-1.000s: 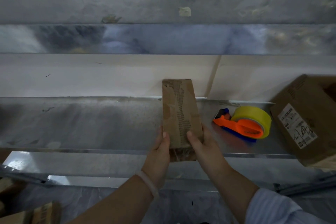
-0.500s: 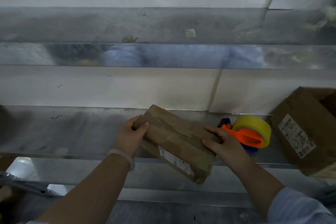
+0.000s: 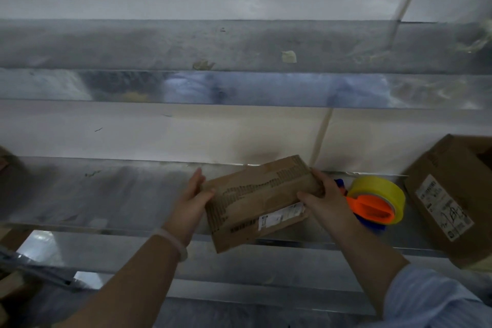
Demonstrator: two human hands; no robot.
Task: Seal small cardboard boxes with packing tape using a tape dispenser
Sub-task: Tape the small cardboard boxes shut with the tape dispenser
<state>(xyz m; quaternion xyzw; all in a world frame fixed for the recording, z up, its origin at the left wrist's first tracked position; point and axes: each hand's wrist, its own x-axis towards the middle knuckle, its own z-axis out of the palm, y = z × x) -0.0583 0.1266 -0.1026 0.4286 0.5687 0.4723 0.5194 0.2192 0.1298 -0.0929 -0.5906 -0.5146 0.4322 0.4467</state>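
A metal shelf runs across the view and carries everything here. At its right end sits an open carton, well clear of the hands. The box is held over the middle of the shelf's front edge. Its long axis runs slantwise, from a low near corner that overhangs the front edge on the left up to a far corner by the back edge on the right. Whether it touches the metal I cannot tell. Its broad face is up, with torn paper along the seam and a white label on the near side. The dispenser, an orange frame with a yellow roll, lies on the shelf between box and carton, just beside the box's right end. The left hand grips the left end, thumb on the top face and fingers behind. The right hand grips the right end the same way, fingers wrapped over the far corner, and it partly covers the dispenser's near left side. That is the relation that matters: the dispenser lies straight to the right of the grip, next to the right hand and on the far side of the box from the left. My judgement is that the box is being squared up on the shelf. The right hand would then let go and reach for the dispenser while the left steadies the box, and the tape would follow the long axis.
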